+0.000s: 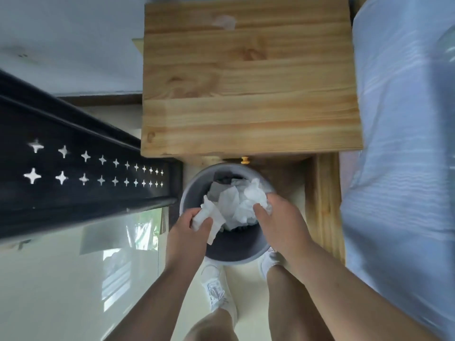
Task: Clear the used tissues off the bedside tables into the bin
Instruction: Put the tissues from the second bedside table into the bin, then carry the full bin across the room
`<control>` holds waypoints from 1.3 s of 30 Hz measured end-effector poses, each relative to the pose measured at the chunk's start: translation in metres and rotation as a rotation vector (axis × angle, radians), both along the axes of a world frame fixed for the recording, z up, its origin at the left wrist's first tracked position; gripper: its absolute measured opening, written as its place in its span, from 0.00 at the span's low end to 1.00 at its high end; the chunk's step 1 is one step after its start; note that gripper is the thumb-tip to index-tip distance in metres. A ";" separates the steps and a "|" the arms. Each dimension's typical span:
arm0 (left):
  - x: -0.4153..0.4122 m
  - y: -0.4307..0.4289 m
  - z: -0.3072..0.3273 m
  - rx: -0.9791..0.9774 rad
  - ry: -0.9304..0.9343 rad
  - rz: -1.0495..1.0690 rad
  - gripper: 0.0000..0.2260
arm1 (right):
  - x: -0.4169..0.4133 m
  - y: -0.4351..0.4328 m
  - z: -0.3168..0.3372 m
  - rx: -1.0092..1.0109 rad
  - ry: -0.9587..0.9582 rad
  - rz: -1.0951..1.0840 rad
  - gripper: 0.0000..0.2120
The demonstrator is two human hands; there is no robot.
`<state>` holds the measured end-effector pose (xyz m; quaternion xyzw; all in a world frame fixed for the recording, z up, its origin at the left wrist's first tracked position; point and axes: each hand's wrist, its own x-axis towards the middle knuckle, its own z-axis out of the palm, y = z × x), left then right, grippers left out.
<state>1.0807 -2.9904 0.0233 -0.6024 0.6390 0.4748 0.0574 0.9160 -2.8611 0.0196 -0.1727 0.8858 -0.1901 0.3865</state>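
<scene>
Both hands were over the bin [197,182]. It stood on the floor [61,279], just near of the wooden counter [248,94] and below the small yellow knob [245,160] on the counter's front.

Left hand [194,225]: fingers [192,214] curled, pinching the first tissue [209,214] against my thumb. The tissue was crumpled and white, and a loose flap hung down over the bin's near-left side.

Right hand [275,217]: fingers [261,209] curled round the second tissue [256,193], a bigger crumpled wad above the right side of the bin.

Between the two there was more crumpled paper [231,205] inside the rim. I couldn't tell whether it lay loose in the bin or was part of what I held.

The counter top had one pale blurred patch [224,22] at its far end, too smeared to identify.

The bed [398,143], in a blue-striped cover, ran along the right, just beside the counter. A black metal panel [73,168] with star-shaped cutouts sat on the left, its end just beside the bin.

My white shoes were on the floor right at the bin's near edge: left shoe [216,286] in plain view, right shoe [269,260] partly hidden under my right forearm.
</scene>
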 end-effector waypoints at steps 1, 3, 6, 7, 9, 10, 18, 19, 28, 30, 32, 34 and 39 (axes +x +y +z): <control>0.006 0.001 -0.010 0.010 -0.014 0.006 0.08 | 0.001 0.000 -0.011 0.007 -0.044 0.014 0.24; 0.015 0.002 -0.026 0.041 -0.043 0.001 0.09 | 0.001 -0.002 -0.029 0.003 -0.148 0.034 0.31; 0.024 0.002 -0.038 0.123 -0.044 -0.011 0.24 | 0.001 -0.003 -0.046 0.019 -0.257 0.082 0.39; 0.026 0.002 -0.037 0.129 -0.043 -0.024 0.27 | 0.001 -0.002 -0.050 0.028 -0.273 0.089 0.39; 0.028 0.000 -0.033 0.115 -0.035 -0.042 0.27 | -0.001 0.004 -0.052 0.012 -0.261 0.053 0.35; 0.030 -0.002 -0.031 0.091 -0.032 -0.043 0.24 | -0.003 0.007 -0.052 -0.013 -0.224 0.006 0.30; 0.034 -0.021 -0.041 -0.137 -0.102 0.001 0.32 | -0.023 0.020 -0.063 -0.065 -0.066 -0.314 0.37; 0.032 -0.024 -0.047 -0.090 -0.120 0.000 0.36 | -0.024 0.020 -0.069 -0.031 -0.108 -0.327 0.40; 0.030 -0.033 -0.091 0.069 -0.216 0.005 0.12 | -0.026 0.027 -0.102 0.077 -0.216 -0.248 0.08; 0.029 -0.032 -0.086 0.091 -0.187 0.031 0.13 | -0.029 0.029 -0.098 0.094 -0.183 -0.224 0.09; 0.030 -0.027 -0.072 0.115 -0.173 0.045 0.14 | -0.029 0.031 -0.087 0.098 -0.181 -0.209 0.07; 0.035 -0.022 -0.049 0.131 -0.179 0.036 0.16 | -0.024 0.037 -0.067 0.083 -0.209 -0.193 0.07; 0.048 -0.015 0.041 0.167 -0.106 0.080 0.16 | -0.013 0.051 0.025 0.039 -0.242 -0.128 0.05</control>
